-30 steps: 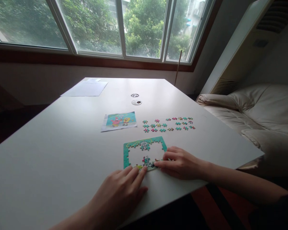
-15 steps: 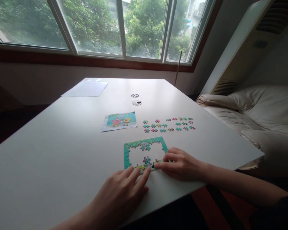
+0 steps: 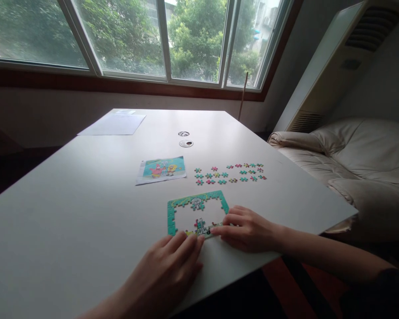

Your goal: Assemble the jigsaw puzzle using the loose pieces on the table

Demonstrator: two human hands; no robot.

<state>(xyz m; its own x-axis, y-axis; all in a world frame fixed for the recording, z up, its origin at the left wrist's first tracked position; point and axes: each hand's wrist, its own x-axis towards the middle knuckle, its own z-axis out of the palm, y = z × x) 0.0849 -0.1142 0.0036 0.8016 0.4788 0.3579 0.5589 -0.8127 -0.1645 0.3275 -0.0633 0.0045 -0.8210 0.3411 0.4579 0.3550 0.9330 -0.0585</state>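
Note:
A jigsaw puzzle (image 3: 171,216) lies on the white table, its teal border joined around a bare middle. A cluster of joined pieces (image 3: 197,203) juts in from the top edge, and another (image 3: 201,226) rises from the bottom edge. My left hand (image 3: 174,266) rests palm down, fingers stretched out, their tips on the puzzle's near edge. On the lower right corner, my right hand (image 3: 248,228) lies with its index finger extended along the bottom edge. No loose piece shows in either hand. The fingers cover parts of the near and right borders.
Several loose puzzle pieces (image 3: 222,175) lie in rows beyond the puzzle to the right. A printed cartoon picture (image 3: 162,170) is left of them. Two round discs (image 3: 186,144) and a white sheet (image 3: 111,124) lie farther back. A cream sofa (image 3: 359,155) stands right of the table.
The view has shifted slightly, moving everything a little left in the picture. My left index finger has drawn closer to its neighbours. My right hand stays on the same corner.

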